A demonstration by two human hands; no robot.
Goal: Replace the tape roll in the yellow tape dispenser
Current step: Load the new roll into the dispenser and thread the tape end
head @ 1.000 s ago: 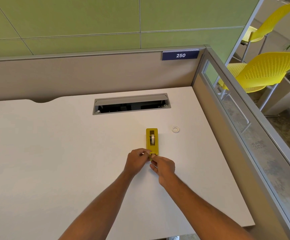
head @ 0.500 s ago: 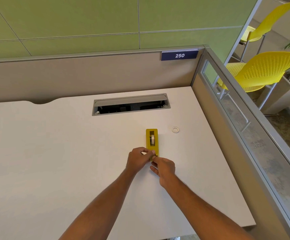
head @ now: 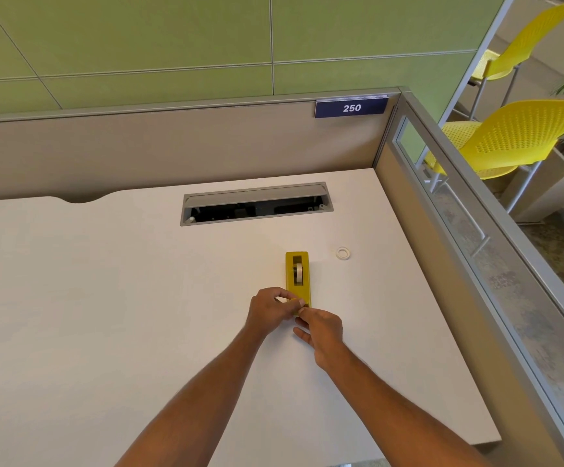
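Green wall panels rise behind a grey partition that encloses the white desk (head: 105,315) before us. We see the yellow tape dispenser (head: 298,276) lying flat on the desk right of centre, its long axis pointing away from us, with a tape roll (head: 297,273) seated in its slot. Our left hand (head: 270,310) curls its fingers against the dispenser's near end, and our right hand (head: 321,332) meets it there, thumb and forefinger pressed together at the same end; what that grip pinches is too small to tell. A small white ring (head: 342,253) lies on the desk just beyond, apart from the dispenser.
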